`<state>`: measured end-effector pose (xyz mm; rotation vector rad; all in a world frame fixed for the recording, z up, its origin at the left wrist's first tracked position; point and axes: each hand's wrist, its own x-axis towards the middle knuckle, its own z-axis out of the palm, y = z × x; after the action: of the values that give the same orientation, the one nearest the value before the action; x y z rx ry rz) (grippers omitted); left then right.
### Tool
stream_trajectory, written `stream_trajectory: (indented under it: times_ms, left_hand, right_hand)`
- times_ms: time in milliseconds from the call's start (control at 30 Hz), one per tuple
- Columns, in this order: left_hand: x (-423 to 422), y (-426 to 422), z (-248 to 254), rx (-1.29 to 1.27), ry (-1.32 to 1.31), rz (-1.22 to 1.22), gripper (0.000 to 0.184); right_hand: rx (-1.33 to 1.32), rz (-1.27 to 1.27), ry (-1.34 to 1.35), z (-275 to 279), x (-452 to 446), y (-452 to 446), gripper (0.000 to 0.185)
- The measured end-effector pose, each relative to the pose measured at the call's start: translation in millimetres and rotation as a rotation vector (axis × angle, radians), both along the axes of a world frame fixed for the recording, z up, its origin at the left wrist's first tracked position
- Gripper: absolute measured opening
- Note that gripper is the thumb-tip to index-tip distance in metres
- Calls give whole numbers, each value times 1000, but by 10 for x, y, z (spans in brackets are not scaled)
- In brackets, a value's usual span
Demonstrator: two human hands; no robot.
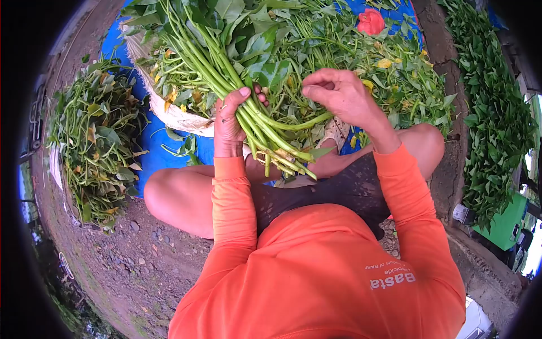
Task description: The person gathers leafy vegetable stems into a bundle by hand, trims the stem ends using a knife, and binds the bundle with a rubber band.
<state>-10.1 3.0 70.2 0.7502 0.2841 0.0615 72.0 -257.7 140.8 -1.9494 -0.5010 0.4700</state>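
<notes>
My left hand [230,117] is wrapped round a thick bunch of water spinach [212,62]. Its leaves fan out toward the top of the head view, and the cut stem ends [288,161] point down over my lap. To the right of the bunch, my right hand [343,97] is raised with its fingers curled and the thumb drawn in toward them. Whether anything small is pinched there cannot be made out. One stem bends out from the bunch to just below that hand. Beneath both hands lies a wide heap of loose greens [395,85] with some yellow leaves.
A blue tarp [155,164] and a pale woven sack [180,120] lie under the greens. A pile of wilted stems [99,152] is at the left. Bundled greens [491,113] line the right side. A red object [371,21] rests on the far greens. My crossed legs frame the near side.
</notes>
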Motion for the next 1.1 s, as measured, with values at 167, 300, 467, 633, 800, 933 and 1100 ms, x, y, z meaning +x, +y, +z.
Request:
stream_trajectory:
  times_ms: [167,300,467,633,800,933,1100]
  left_hand:
    - [-2,-60,66,54,75,-54,34]
    - [-8,-72,34,-8,55,35,32]
    - [11,-99,61,81,63,149,30]
    - [61,345,100,79,43,349,26]
    - [-24,806,176,229,104,492,21]
    - [12,795,188,277,194,477,21]
    - [31,646,240,313,282,442,21]
  right_hand:
    - [92,172,257,-213,-100,424,26]
    - [104,273,471,-421,-174,157,21]
    - [146,198,689,-679,-229,-25,15]
    - [19,-154,773,-521,18,-518,19]
    - [-665,-889,-156,-1085,866,-1200,64]
    - [-293,-247,178,-1746,553,-330,27]
    - [-570,-300,-65,-2299,159,534,34]
